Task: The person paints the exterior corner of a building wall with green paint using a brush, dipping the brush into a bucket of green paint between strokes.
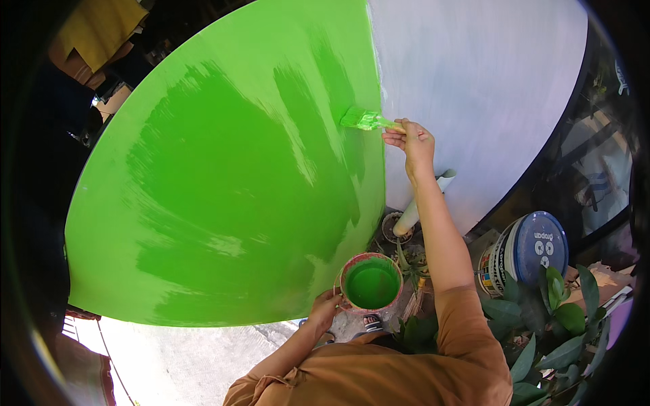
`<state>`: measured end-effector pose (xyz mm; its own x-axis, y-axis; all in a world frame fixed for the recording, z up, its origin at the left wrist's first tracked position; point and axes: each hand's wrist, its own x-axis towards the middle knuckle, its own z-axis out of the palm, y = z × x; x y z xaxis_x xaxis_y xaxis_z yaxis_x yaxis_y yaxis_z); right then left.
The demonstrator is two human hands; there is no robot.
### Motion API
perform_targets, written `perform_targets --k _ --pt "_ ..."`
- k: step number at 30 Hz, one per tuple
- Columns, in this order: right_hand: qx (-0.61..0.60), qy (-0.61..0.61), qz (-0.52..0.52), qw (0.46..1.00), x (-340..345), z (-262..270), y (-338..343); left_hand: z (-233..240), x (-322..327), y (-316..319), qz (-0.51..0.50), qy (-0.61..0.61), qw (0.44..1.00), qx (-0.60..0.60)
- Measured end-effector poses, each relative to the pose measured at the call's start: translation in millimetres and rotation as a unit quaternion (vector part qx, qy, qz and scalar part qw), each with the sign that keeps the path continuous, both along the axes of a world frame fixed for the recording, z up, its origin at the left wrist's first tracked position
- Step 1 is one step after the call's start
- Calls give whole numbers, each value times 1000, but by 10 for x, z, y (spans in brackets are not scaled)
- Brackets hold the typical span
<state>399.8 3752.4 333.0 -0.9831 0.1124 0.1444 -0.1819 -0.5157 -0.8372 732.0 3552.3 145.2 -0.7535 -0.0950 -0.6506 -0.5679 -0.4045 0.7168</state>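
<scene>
My right hand (412, 139) grips the handle of a paintbrush (361, 119), whose bristles are coated in bright green and lie against a green wall (228, 167) near its right edge. Darker green strokes cover much of the middle of this wall, with lighter green around them. A whitish wall (472, 81) meets it at a corner, close behind my right hand. Lower down, my left hand (325, 307) holds a red-rimmed bucket (396, 303) by its side. Green paint (372, 284) fills part of it. Some fingers of the left hand are hidden.
A white pail with a blue lid (541, 246) stands at the right, beside leafy plants (563, 325). A pale pipe (408, 219) rises from a round pot (390, 226) at the wall's foot. Potted spiky plants (406, 261) sit right of the bucket. A yellow cloth (101, 30) hangs at the upper left.
</scene>
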Motion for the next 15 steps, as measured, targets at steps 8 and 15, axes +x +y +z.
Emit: perform_targets --k 8,15 --pt "-130 192 35 972 -10 1552 -424 112 4 19 -9 12 1000 2" --pt "-4 19 15 1000 93 150 -245 90 -88 31 11 28 1000 -3"
